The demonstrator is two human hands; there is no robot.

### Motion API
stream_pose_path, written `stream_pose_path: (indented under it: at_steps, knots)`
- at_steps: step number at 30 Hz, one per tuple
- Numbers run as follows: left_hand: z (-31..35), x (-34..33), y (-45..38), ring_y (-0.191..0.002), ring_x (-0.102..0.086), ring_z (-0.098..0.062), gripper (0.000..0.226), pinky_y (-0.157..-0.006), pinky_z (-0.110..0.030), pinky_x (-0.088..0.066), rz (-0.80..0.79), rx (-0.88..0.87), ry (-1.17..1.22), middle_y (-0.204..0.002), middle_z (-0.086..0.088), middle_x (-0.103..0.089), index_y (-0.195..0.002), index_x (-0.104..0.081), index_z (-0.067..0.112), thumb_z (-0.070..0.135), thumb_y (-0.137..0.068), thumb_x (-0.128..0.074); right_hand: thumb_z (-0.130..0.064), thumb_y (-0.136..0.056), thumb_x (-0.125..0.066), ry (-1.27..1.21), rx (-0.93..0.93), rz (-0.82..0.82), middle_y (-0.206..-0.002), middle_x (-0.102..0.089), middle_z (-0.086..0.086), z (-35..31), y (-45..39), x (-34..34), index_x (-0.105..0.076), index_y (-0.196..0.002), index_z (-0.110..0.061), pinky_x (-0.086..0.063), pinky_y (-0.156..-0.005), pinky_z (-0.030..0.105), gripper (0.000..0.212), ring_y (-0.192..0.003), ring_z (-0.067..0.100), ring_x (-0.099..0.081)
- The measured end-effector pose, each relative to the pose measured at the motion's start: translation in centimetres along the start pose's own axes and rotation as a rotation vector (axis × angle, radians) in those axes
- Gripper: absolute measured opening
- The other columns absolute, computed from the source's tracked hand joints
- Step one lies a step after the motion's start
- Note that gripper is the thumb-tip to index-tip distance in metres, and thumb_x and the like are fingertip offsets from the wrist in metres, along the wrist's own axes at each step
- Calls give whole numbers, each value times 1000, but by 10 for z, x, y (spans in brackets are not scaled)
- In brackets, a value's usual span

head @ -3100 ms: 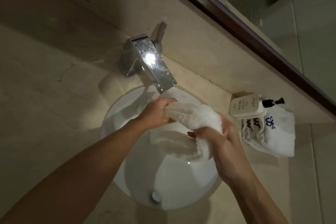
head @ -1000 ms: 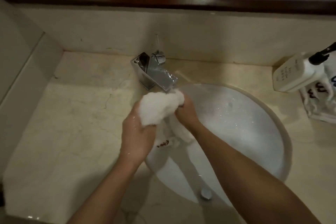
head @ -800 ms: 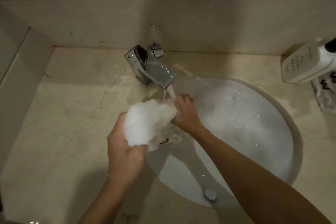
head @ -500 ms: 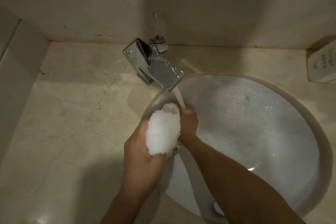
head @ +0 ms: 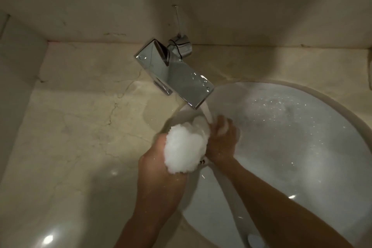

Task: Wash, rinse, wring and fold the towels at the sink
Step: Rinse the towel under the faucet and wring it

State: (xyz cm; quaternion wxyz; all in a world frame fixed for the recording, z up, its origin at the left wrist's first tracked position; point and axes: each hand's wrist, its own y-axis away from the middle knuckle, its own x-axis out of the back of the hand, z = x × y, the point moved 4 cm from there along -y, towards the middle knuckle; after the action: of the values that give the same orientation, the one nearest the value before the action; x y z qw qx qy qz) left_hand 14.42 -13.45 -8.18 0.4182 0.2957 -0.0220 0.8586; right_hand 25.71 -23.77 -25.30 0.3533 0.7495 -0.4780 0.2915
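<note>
My fingers (head: pixel 220 127) on the right hand (head: pixel 221 143) curl round the far end of the white towel (head: pixel 185 149), right under the stream of water (head: pixel 207 115); motion blur hides how tightly they close. My left hand (head: pixel 157 165) cups the bunched, bright mass of the towel from below, its fingers hidden beneath the cloth, so I take the grip from the way the wad sits in my palm. The towel is squeezed into a lump between both hands, at the basin's 9 o'clock edge, over the rim of the sink (head: pixel 314 94). A small dark mark shows on the cloth near my right wrist.

In the head view, the chrome faucet (head: pixel 177 78) stands at 12 o'clock from my hands, its flat spout angled toward 4 o'clock and pouring onto the towel. Droplets speckle the basin wall at 2 o'clock. The pale marble worktop (head: pixel 80 127) spreads to 9 o'clock, wet and glinting near my left forearm.
</note>
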Motion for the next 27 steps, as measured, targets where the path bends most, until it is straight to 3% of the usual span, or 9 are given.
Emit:
stream_pose_path:
  at_steps: [2, 6, 9, 12, 14, 16, 20, 24, 27]
  knots:
    - [-4, -2, -1, -65, -62, 1, 22, -51, -10, -43, -15, 19, -48, -79, 17, -67, -87, -59, 26, 21, -66, -57, -39, -80, -35, 129, 78, 67, -113, -66, 14, -3, -11, 4, -58, -119, -20, -48, -84, 50, 49, -107, 34, -59]
    - [2, -8, -4, -75, -63, 5, 32, -56, -8, -47, -56, -18, -126, -75, 16, -65, -99, -62, 20, 18, -67, -57, -41, -97, -35, 282, -17, -290, -157, -37, 2, -4, -38, 15, -33, -153, -25, -36, -109, 39, 59, -139, 25, -41]
    - [13, -11, -11, -80, -66, 3, 32, -65, -14, -52, -113, -40, -145, -80, 23, -69, -100, -68, 29, 25, -69, -60, -42, -94, -44, 274, 25, -373, -153, -35, 13, -2, -24, 21, -26, -154, -16, -35, -109, 40, 68, -133, 33, -43]
    - [13, -23, -25, -83, -69, -16, 38, -76, -37, -57, -271, -7, -347, -86, 9, -73, -98, -74, 23, 41, -69, -57, -68, -72, -62, -3, 303, -345, -161, -20, 12, 5, 14, 45, -3, -158, -20, -22, -117, 52, 114, -147, 36, -22]
    - [12, -40, -40, -95, -67, -22, 51, -88, -40, -53, -381, -76, -538, -97, 1, -73, -103, -72, 23, 48, -70, -41, -57, -70, -78, -320, 409, -376, -164, -16, -2, 2, 32, 73, -2, -158, -30, -21, -120, 46, 120, -151, 25, -16]
    - [16, -60, -55, -106, -64, -23, 56, -99, -37, -44, -454, -224, -694, -107, -2, -70, -107, -69, 22, 44, -74, -30, -38, -72, -85, -446, 431, -422, -159, -28, -6, -10, 28, 89, -13, -157, -33, -29, -116, 35, 112, -147, 16, -28]
    - [33, -70, -73, -103, -60, -30, 29, -85, -32, -43, -393, -251, -768, -110, -11, -65, -115, -63, 11, 14, -88, -52, -31, -70, -76, -426, 416, -342, -126, -60, 0, -42, -7, 97, -51, -138, -13, -49, -91, 32, 74, -113, 21, -60]
    - [23, -60, -74, -101, -61, -36, 32, -80, -34, -45, -281, -252, -904, -112, -17, -62, -116, -58, 4, 16, -87, -60, -10, -82, -78, -214, 476, -329, -115, -65, 20, -60, -23, 96, -60, -122, 2, -49, -88, 39, 46, -105, 33, -62]
    - [22, -65, -80, -103, -62, -34, 30, -78, -33, -44, -239, -185, -905, -112, -15, -63, -116, -58, 3, 17, -89, -58, -8, -86, -72, -136, 443, -313, -111, -66, 17, -60, -27, 98, -63, -116, 1, -48, -88, 44, 33, -101, 33, -61]
